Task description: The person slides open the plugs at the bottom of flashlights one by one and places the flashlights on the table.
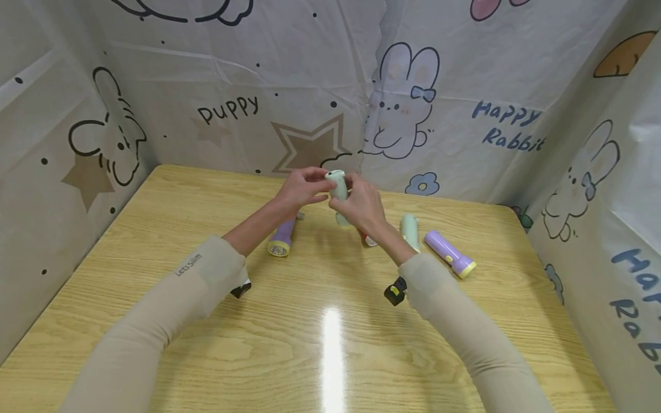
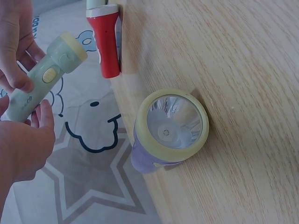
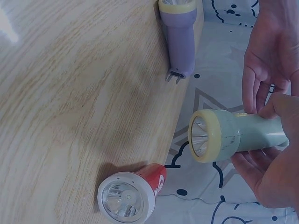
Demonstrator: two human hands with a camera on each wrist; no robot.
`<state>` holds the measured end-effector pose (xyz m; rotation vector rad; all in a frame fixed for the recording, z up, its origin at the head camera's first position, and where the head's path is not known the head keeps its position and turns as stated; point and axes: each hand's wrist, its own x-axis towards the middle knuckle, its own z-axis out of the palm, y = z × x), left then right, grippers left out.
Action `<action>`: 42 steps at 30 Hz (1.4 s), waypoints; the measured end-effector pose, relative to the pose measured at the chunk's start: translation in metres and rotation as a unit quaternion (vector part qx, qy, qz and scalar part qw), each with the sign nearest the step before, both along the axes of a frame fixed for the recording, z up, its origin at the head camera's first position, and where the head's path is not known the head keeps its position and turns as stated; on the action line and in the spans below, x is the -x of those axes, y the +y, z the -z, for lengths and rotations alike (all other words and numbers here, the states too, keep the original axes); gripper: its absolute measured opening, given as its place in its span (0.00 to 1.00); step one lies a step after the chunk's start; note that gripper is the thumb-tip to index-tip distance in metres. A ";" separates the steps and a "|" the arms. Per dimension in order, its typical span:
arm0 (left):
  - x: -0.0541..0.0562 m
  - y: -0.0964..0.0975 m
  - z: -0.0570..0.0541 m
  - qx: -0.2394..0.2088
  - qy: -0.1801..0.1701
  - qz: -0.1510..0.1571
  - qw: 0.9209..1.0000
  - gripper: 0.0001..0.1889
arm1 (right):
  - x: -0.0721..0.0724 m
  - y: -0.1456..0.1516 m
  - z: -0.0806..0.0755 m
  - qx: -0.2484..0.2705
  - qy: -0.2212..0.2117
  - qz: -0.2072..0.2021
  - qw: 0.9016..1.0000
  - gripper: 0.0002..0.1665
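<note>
- I'm watching the green flashlight up in the air, off the table and near the back cloth.
- Right hand has it round the body, thumb on one side, fingers on the other: a proper grip, clear in the right wrist view.
- Left hand is at the tail; I read thumb and forefinger as pinching there, while its other fingers reach past, fairly straight.
- Here's the relation that counts: the long axis runs steeply, tail up between the hands, lens down towards the wood.
- So the left hand is nearer the tail, the right nearer the lens, and the yellow switch faces leftward.
- Below, I've got a purple flashlight on the left, lens towards me, and a red flashlight partly hidden from the head view by the right hand.
</note>
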<state>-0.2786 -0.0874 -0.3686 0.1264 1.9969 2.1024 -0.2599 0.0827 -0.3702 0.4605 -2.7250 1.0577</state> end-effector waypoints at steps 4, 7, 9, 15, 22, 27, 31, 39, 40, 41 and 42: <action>0.000 0.000 0.000 -0.002 0.000 0.001 1.000 0.24 | 0.000 0.000 0.001 0.000 0.004 0.000 1.000 0.27; -0.001 0.000 0.000 0.000 0.003 0.002 1.000 0.24 | 0.000 0.000 0.001 0.001 0.003 0.000 1.000 0.26; -0.001 0.000 0.000 0.003 0.006 0.003 1.000 0.24 | 0.000 0.000 0.002 0.001 0.002 -0.001 1.000 0.27; -0.002 -0.001 0.001 0.008 0.009 0.001 1.000 0.23 | 0.000 -0.001 0.002 -0.003 0.000 -0.004 1.000 0.27; 0.000 0.001 0.003 -0.004 0.006 -0.006 1.000 0.23 | 0.001 0.000 0.001 -0.014 -0.007 0.001 1.000 0.28; 0.000 0.002 0.004 -0.007 0.004 -0.013 1.000 0.24 | 0.001 0.000 0.001 -0.012 -0.012 0.002 1.000 0.29; 0.000 0.002 0.003 -0.010 0.000 -0.016 1.000 0.23 | 0.000 0.000 0.001 -0.008 -0.015 -0.001 1.000 0.29; 0.000 0.003 0.003 -0.013 0.003 -0.019 1.000 0.23 | 0.000 0.000 -0.001 -0.006 -0.015 0.002 1.000 0.29; 0.000 0.003 0.002 -0.014 0.003 -0.018 1.000 0.23 | 0.000 0.000 -0.001 -0.006 -0.014 0.002 1.000 0.29; 0.000 0.003 0.002 -0.015 0.003 -0.018 1.000 0.23 | 0.000 0.000 -0.001 -0.005 -0.013 0.002 1.000 0.29; 0.000 0.003 0.002 -0.015 0.004 -0.018 1.000 0.24 | 0.000 0.000 -0.001 -0.004 -0.013 0.002 1.000 0.29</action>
